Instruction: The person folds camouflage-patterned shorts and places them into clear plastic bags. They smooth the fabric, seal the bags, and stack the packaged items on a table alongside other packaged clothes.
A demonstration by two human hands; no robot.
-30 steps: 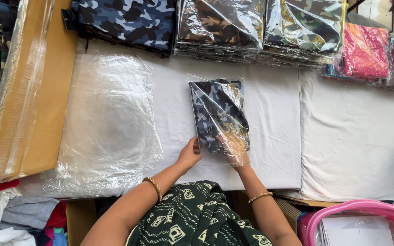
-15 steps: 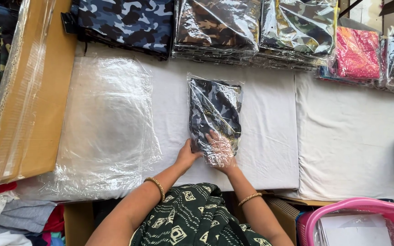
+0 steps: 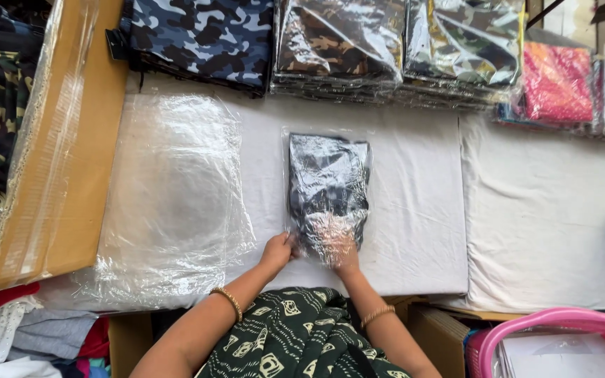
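Observation:
A folded dark camouflage garment in a clear plastic bag (image 3: 328, 187) lies flat on the white cloth-covered table (image 3: 421, 224), straight in front of me. My left hand (image 3: 276, 250) grips the bag's near left corner. My right hand (image 3: 341, 250) is partly under the bag's open near end, its fingers seen through the plastic, holding the flap.
A stack of empty clear plastic bags (image 3: 173, 203) lies to the left. A brown cardboard box (image 3: 64, 154) stands at far left. Stacks of bagged camouflage garments (image 3: 337, 49) and pink fabric (image 3: 558, 84) line the far edge. A pink basket (image 3: 561, 343) sits at lower right.
The bagged garment has been turned from tilted to straight and laid flat. Both hands moved down to its near end, the right one sliding under the plastic flap.

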